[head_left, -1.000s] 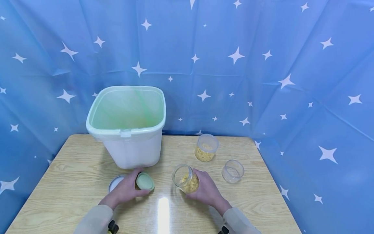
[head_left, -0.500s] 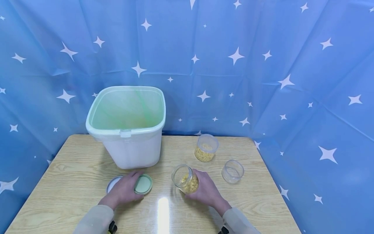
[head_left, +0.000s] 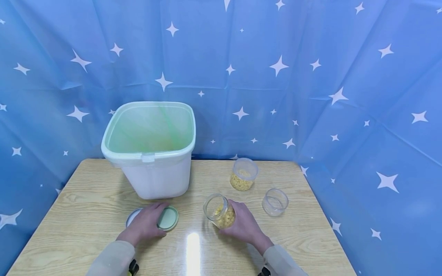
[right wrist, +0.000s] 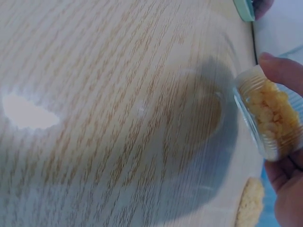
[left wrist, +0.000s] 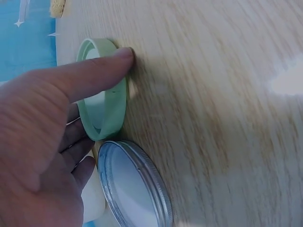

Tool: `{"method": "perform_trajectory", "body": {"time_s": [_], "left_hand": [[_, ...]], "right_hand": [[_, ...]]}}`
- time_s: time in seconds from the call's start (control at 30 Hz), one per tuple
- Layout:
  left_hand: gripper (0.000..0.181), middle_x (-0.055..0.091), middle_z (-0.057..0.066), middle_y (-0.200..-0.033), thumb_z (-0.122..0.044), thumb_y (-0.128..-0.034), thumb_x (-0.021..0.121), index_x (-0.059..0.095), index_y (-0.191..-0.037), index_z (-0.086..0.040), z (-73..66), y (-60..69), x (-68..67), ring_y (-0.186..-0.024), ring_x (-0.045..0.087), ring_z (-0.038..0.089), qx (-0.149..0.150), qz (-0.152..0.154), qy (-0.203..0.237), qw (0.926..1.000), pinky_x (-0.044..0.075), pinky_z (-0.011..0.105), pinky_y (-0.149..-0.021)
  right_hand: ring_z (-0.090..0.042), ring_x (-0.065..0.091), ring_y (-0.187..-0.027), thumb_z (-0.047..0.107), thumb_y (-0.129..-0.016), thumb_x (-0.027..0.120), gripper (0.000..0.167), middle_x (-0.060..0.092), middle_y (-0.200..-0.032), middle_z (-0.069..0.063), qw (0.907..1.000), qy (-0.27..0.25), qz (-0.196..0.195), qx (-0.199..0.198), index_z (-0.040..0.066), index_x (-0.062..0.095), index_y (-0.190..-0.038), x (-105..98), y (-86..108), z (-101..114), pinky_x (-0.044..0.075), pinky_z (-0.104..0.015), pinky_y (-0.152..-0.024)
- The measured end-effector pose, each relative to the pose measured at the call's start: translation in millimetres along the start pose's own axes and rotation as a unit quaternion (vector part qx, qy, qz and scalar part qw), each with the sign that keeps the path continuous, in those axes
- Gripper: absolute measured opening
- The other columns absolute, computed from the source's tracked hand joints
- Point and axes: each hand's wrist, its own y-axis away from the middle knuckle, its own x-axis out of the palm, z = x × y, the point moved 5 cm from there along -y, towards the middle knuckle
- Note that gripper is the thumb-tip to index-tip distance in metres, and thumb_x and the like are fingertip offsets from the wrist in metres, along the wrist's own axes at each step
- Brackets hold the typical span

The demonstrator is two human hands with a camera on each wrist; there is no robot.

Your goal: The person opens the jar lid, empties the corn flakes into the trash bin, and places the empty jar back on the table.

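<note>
On the tabletop, a round light-green lid (head_left: 168,217) lies flat. My left hand (head_left: 145,223) holds it from the left, its thumb crossing the rim in the left wrist view and the fingers behind it. Beside it, partly hidden under that hand, is a silver-rimmed lid (left wrist: 156,182) with a pale inside. My right hand (head_left: 242,225) grips an uncapped glass jar (head_left: 226,217) containing yellow flakes. The jar leans left, its mouth toward the upper left; whether its base touches the table cannot be told.
A tall white bin (head_left: 157,174) with a pale-green inside stands at the back left. Behind the right hand is a clear container (head_left: 241,182) part-filled with yellow bits. Farther right sits an empty clear cup (head_left: 275,202). A blue starred curtain (head_left: 259,126) borders the table (head_left: 304,230).
My left hand has lowered the green lid from a tilted pose to flat on the table and shifted it slightly left. My right hand and the jar stay nearly still.
</note>
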Motion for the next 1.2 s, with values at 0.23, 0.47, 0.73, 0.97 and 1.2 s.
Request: {"method": "perform_trajectory", "body": {"time_s": [0.23,0.47,0.73,0.97,1.2], "left_hand": [[0.095,0.053,0.017,-0.14,-0.027,-0.0572,0.091,0.049,-0.139,-0.005,-0.9,-0.6,-0.6,-0.127,0.05,0.041,-0.001,0.011,0.013,0.9999,0.04,0.057,-0.106],[0.085,0.053,0.016,-0.142,-0.033,-0.064,0.088,0.053,-0.137,-0.007,-2.1,3.6,-18.7,-0.127,0.052,0.04,0.027,-0.01,0.033,0.999,0.042,0.058,-0.105],[0.051,0.061,0.013,-0.133,-0.035,-0.0889,0.07,0.058,-0.132,-0.01,4.4,16.1,-52.7,-0.121,0.058,0.037,0.009,-0.004,0.128,0.9917,0.047,0.057,-0.099],[0.045,0.068,0.016,-0.122,-0.034,-0.0956,0.062,0.061,-0.127,-0.001,21.1,25.9,-84.3,-0.108,0.065,0.033,0.013,-0.049,0.138,0.9891,0.055,0.049,-0.089],[0.044,0.068,0.022,-0.118,-0.037,-0.1015,0.05,0.061,-0.126,-0.002,47.5,36.5,-130.3,-0.103,0.065,0.04,-0.057,-0.145,0.09,0.9837,0.054,0.053,-0.082]], "right_hand": [[-0.006,0.061,-0.096,0.029,-0.055,0.094,0.08,0.065,-0.104,0.019,1.0,-0.006,0.0,-0.006,0.02,0.059,-0.126,0.4,-1.4,-0.2,0.051,-0.032,-0.088],[-0.005,0.06,-0.096,0.032,-0.054,0.094,0.082,0.063,-0.105,0.019,1.0,-0.007,-0.001,-0.002,0.022,0.058,-0.127,-2.5,-2.6,-0.5,0.05,-0.031,-0.088],[-0.005,0.059,-0.096,0.031,-0.052,0.095,0.082,0.063,-0.104,0.02,0.9999,-0.007,-0.007,0.002,0.027,0.057,-0.125,-6.9,-4.5,2.3,0.05,-0.032,-0.088],[-0.004,0.059,-0.091,0.031,-0.052,0.095,0.078,0.063,-0.101,0.02,0.9999,-0.01,-0.009,0.003,0.033,0.057,-0.12,-13.5,-6.9,4.9,0.05,-0.028,-0.083],[-0.003,0.061,-0.085,0.031,-0.054,0.094,0.075,0.065,-0.099,0.019,0.9998,-0.014,-0.009,-0.009,0.024,0.06,-0.12,-23.1,-14.9,11.6,0.052,-0.024,-0.077]]}}
